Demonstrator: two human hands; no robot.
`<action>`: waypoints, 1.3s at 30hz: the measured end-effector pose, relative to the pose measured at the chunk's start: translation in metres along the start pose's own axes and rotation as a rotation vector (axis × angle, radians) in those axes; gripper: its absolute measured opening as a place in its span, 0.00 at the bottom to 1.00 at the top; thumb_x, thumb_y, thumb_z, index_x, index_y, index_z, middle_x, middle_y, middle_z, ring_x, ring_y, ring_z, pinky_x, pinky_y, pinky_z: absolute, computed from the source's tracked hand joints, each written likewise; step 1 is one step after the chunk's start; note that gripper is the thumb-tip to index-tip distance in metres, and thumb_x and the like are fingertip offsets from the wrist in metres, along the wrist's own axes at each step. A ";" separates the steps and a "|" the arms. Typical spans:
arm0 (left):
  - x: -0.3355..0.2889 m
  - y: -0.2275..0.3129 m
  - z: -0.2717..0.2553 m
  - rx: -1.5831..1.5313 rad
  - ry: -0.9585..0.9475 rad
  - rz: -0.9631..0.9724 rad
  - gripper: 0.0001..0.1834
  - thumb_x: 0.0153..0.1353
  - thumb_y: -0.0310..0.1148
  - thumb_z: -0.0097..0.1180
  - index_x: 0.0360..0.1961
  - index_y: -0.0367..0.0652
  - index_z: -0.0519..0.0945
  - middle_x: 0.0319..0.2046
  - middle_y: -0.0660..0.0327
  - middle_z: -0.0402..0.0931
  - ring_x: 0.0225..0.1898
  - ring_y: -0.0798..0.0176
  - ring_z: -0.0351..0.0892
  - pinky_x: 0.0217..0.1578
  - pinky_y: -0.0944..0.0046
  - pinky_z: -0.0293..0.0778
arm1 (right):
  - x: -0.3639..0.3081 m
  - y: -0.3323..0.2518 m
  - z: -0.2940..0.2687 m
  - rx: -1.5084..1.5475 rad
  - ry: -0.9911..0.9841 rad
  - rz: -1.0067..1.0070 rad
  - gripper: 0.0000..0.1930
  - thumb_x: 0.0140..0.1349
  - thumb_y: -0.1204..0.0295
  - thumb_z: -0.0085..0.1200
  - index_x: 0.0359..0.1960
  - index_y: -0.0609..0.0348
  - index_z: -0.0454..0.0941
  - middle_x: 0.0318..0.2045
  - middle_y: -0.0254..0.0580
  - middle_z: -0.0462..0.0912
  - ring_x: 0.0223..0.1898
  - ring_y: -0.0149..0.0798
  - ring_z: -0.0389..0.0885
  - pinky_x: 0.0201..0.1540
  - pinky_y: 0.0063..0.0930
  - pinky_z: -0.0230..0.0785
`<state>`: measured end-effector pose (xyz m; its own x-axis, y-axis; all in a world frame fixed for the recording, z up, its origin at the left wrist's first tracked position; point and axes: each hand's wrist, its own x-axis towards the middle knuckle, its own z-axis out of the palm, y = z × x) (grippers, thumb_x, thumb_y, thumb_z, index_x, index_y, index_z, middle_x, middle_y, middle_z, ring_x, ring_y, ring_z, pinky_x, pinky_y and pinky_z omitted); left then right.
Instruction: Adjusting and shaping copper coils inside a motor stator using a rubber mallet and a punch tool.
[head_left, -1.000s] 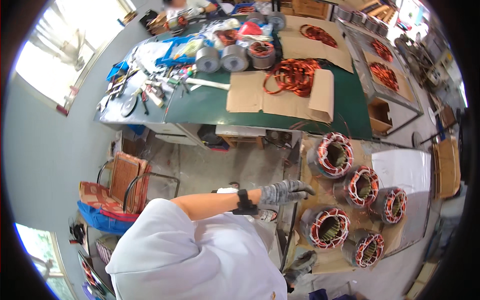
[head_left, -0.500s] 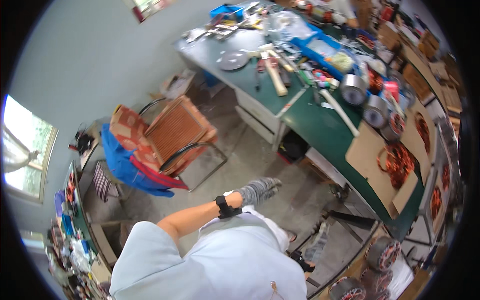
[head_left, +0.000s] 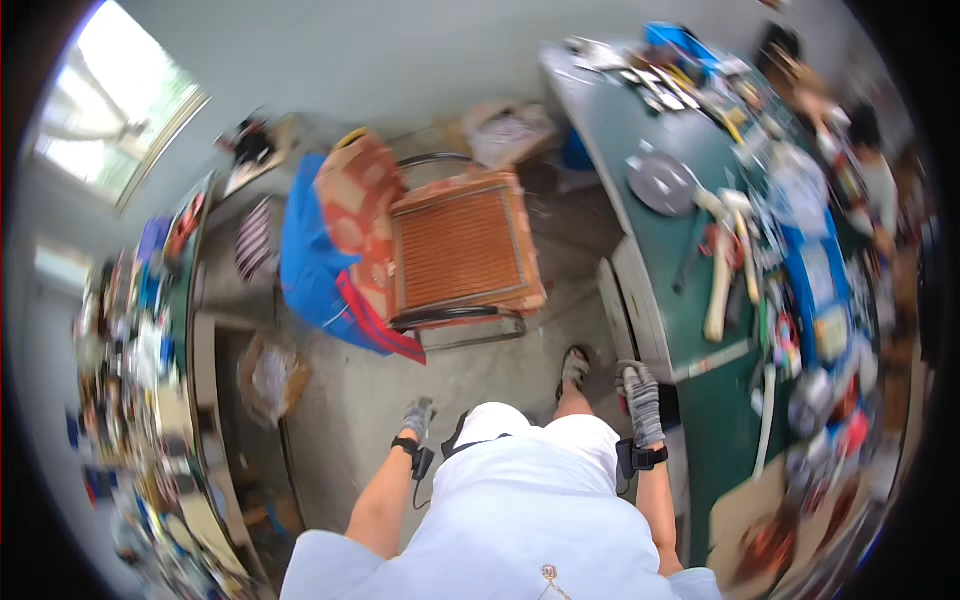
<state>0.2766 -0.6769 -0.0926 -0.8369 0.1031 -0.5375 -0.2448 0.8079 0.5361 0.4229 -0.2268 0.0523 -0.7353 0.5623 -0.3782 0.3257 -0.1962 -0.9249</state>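
Note:
My left hand [head_left: 418,415], in a grey knitted glove, hangs beside my left thigh above the floor. Its fingers are loosely stretched and a little blurred, with nothing seen in them. My right hand [head_left: 640,402], gloved alike, hangs at my right side by the corner of the green-topped workbench [head_left: 712,400]. The right fingers point forward, loosely extended, and hold nothing that I can see. Black straps circle both wrists. Ahead stands a cane-seated armchair [head_left: 462,248], with a blue and red jacket [head_left: 325,270] over its back.
On the workbench lie a round grey disc [head_left: 662,183], a pale-handled hammer [head_left: 720,285] and a blue tray [head_left: 818,290]. Copper wire coils [head_left: 770,545] lie on cardboard at the right. Cluttered shelves [head_left: 150,400] line the left. A co-worker [head_left: 880,185] is at the far right.
My view has turned left, bringing the chair to the middle and the workbench to the right. Both hands now hang at my sides; the left was stretched across in front of me.

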 end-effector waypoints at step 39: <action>0.031 0.249 0.019 0.123 0.435 0.736 0.15 0.61 0.37 0.40 0.43 0.38 0.70 0.44 0.54 0.70 0.40 0.55 0.73 0.38 0.60 0.69 | 0.326 0.011 -0.106 -0.933 0.177 -0.389 0.09 0.53 0.74 0.48 0.36 0.64 0.73 0.33 0.49 0.75 0.35 0.47 0.71 0.41 0.37 0.64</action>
<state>0.1986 -0.4616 0.0119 -0.8810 0.4139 0.2292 0.4669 0.6825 0.5623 0.2498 0.0402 -0.0772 -0.8150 0.5790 0.0221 0.4717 0.6852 -0.5550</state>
